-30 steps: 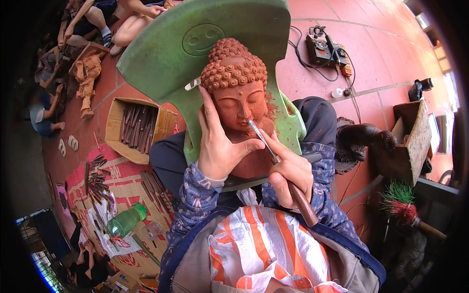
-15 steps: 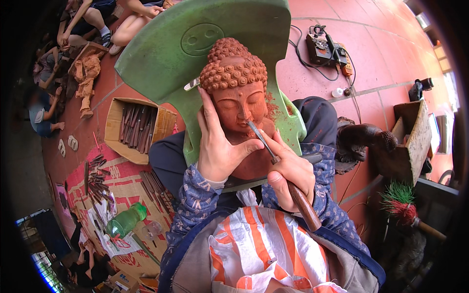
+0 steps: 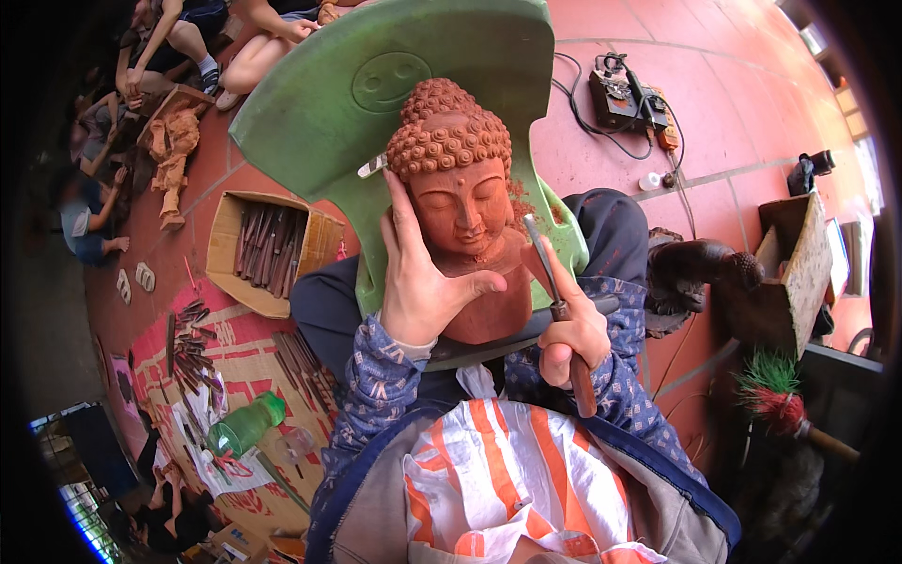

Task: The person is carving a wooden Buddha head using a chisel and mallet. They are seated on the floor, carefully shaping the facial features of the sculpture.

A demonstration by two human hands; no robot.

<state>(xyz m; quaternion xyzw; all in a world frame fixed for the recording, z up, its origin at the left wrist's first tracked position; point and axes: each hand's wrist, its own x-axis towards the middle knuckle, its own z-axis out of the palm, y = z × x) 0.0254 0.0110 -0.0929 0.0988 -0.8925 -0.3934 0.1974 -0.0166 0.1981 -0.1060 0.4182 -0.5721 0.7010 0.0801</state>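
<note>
A reddish-brown wooden Buddha bust (image 3: 460, 197) rests upright on a green plastic chair (image 3: 319, 103) with a smiley face moulded into it. My left hand (image 3: 418, 273) steadies the bust, its fingers along the neck and cheek and its thumb stretched over the chest. My right hand (image 3: 571, 329) is closed round the wooden handle of a carving gouge (image 3: 543, 258). The gouge's metal blade points up beside the bust's shoulder, apart from the wood. Its index finger lies along the blade. Wood shavings lie on the chair beside the bust.
On the left are a cardboard box (image 3: 225, 244) of carving tools, loose tools (image 3: 193, 334) and a green bottle (image 3: 246, 423). A dark carved figure (image 3: 700, 268), a wooden box (image 3: 789, 273) and a brush (image 3: 775, 399) are at right. Other people (image 3: 178, 38) sit far left.
My right hand has drawn the gouge away from the bust's mouth, to the right and down, with the blade now more upright. My left hand stays on the bust.
</note>
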